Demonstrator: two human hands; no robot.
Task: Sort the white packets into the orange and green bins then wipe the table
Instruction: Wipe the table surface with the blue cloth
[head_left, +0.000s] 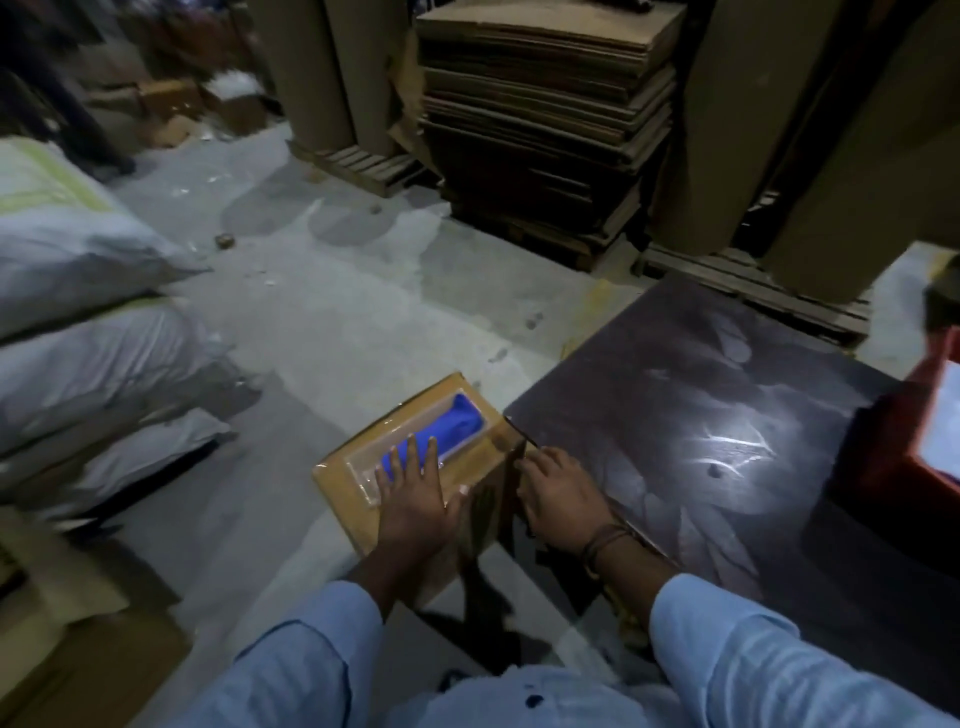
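Fingers spread, your left hand (413, 499) lay on the tan cardboard box (340, 470). At three o'clock, your right hand (558, 501) gripped its side, fingers curled.

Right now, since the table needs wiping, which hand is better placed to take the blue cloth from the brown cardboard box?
Left, probably. The left hand lies flat on the brown cardboard box, fingers over the blue cloth; the right hand rests beside the box at the edge of the dark table.

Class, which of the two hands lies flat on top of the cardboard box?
The left hand: its straight fingers lie on the box top, over the blue cloth; the right hand sits at the box's side.
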